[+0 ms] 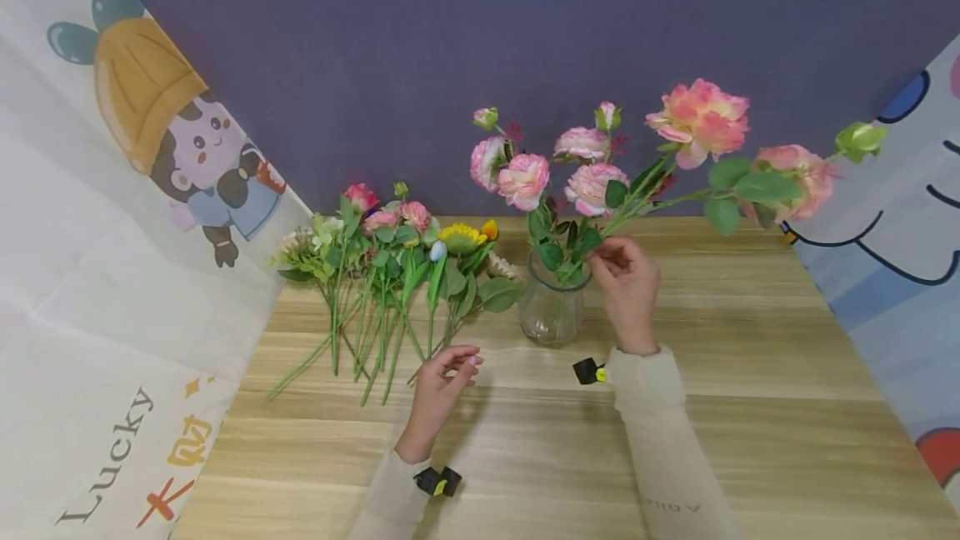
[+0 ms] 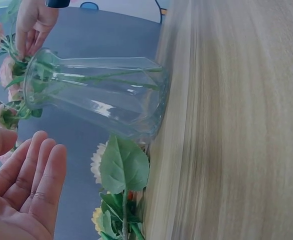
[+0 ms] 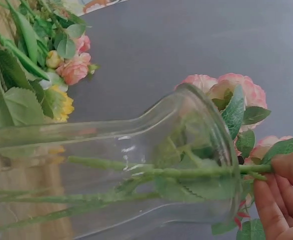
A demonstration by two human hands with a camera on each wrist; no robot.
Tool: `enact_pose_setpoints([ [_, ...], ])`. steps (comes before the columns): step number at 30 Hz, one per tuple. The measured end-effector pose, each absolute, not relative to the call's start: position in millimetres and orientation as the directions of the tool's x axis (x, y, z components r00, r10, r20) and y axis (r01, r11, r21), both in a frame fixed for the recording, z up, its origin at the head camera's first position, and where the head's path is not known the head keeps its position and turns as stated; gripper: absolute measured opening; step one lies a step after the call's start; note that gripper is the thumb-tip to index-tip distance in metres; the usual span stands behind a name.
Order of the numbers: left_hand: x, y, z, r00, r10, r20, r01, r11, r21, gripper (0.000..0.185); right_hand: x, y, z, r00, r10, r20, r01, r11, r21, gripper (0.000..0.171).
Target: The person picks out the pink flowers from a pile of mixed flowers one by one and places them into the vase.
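A clear glass vase [image 1: 551, 312] stands on the wooden table [image 1: 750, 407] and holds several pink flowers [image 1: 522, 178]. My right hand [image 1: 626, 280] is at the vase's mouth and pinches the stem of a pink flower spray [image 1: 701, 121] that leans out to the right. In the right wrist view the stem [image 3: 161, 172] runs down inside the vase [image 3: 136, 165], with my right hand's fingers [image 3: 279, 200] at the rim. My left hand [image 1: 442, 386] hovers over the table, fingers loosely curled and holding nothing. The left wrist view shows my left hand's fingers [image 2: 29, 192] near the vase [image 2: 96, 97].
A bunch of loose artificial flowers [image 1: 390, 269], among them a sunflower [image 1: 461, 236] and pink roses, lies on the table left of the vase. Printed cloths hang at the left [image 1: 112, 273] and right [image 1: 900, 257], with a purple wall behind.
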State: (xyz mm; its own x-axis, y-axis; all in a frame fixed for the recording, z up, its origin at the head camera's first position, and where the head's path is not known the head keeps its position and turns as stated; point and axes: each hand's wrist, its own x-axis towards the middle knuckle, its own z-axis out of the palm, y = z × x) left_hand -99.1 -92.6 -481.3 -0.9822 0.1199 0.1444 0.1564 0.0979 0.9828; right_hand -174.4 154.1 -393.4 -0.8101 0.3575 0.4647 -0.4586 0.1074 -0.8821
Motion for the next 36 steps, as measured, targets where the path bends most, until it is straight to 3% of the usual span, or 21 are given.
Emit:
enact_pose_setpoints([
  [12,-101,-92,-483,-0.975,0.136,0.173,0.188,0.102,0.977,0.019,-170,155,-393,-0.819,0.349,0.455,-0.419,0.178,-0.89,0.011],
  [19,-101,-92,-482,-0.982,0.145,0.118,0.134,0.107,0.985,0.019,-170,155,-391,-0.816,0.323,0.479,-0.425,0.227,-0.876,0.012],
  [36,-99,-92,-486,-0.986,0.136,0.093,0.108,0.103,0.989,0.02,-184,158,-413,-0.814,0.158,0.559,-0.421,0.503,-0.755,0.009],
])
